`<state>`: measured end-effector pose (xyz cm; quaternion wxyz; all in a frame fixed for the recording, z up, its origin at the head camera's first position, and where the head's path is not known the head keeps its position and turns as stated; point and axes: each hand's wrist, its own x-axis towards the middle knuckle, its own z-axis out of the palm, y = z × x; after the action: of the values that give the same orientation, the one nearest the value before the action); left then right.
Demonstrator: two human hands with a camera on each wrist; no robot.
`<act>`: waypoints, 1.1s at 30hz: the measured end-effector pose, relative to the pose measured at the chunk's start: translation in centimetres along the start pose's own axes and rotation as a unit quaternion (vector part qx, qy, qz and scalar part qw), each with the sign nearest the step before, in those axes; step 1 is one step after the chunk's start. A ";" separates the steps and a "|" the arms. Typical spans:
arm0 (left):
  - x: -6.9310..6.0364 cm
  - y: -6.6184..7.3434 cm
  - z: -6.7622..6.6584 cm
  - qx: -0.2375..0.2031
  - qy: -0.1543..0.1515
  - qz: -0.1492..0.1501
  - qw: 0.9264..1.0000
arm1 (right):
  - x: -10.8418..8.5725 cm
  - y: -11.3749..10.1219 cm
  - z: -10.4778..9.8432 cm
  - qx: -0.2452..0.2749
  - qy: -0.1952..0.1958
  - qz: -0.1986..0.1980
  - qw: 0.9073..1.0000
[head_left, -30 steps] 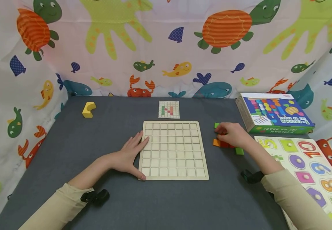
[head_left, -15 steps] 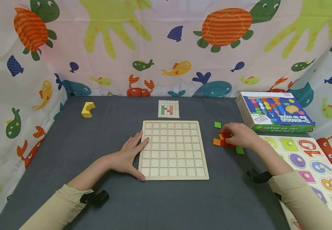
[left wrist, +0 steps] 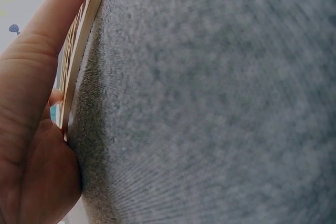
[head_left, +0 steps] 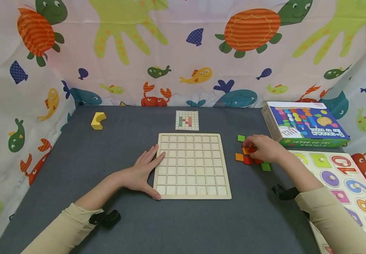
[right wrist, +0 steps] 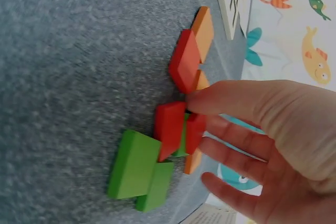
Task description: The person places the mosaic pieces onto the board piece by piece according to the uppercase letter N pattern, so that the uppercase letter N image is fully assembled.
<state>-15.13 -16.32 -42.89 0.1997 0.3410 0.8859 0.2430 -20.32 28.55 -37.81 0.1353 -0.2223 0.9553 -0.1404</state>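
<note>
My left hand (head_left: 140,174) rests with spread fingers along the left edge of a wooden grid board (head_left: 190,165); in the left wrist view its thumb (left wrist: 37,61) lies at the board's rim. Right of the board, my right hand (head_left: 265,148) bends over a small cluster of coloured square tiles. Around its fingertips lie a red tile (right wrist: 170,129), another red tile (right wrist: 186,62), an orange tile (right wrist: 203,31) and a green tile (right wrist: 134,165). The thumb hides the index fingertip, so whether a tile is pinched is unclear. A lone green tile (head_left: 241,138) sits behind the cluster.
Behind the board lies a pattern card (head_left: 187,120). A yellow notched block (head_left: 98,121) stands at the far left. On the right are a colourful game box (head_left: 306,123) and a number-and-shape puzzle board (head_left: 338,183). A printed cloth (head_left: 122,77) hangs behind the table.
My right hand has shifted slightly right, uncovering the lone green tile and more of the orange and red ones. The red tiles have spread a little apart. My left hand stays in place.
</note>
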 end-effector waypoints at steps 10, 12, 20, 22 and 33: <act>0.0 -0.2 0.1 -0.010 0.008 0.004 1.000 | 0.6 0.6 1.4 0.021 0.057 -0.030 0.998; 0.0 -0.4 0.2 -0.013 0.014 0.007 1.000 | 0.7 0.6 1.5 0.022 0.065 -0.030 0.997; -0.1 -0.6 0.3 -0.028 0.034 0.008 0.999 | 1.9 -0.6 1.8 0.092 0.092 -0.020 0.991; -0.2 -0.5 0.3 -0.030 0.037 0.007 0.999 | 2.4 -1.5 2.0 0.109 0.100 -0.028 0.989; -0.1 -0.6 0.5 -0.041 0.054 0.010 0.998 | 4.8 -5.8 3.7 0.135 0.101 -0.102 0.980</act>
<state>-15.10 -16.60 -43.61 0.1627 0.3278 0.8813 0.2991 -21.03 20.57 -40.26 0.0519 -0.2833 0.9084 -0.3032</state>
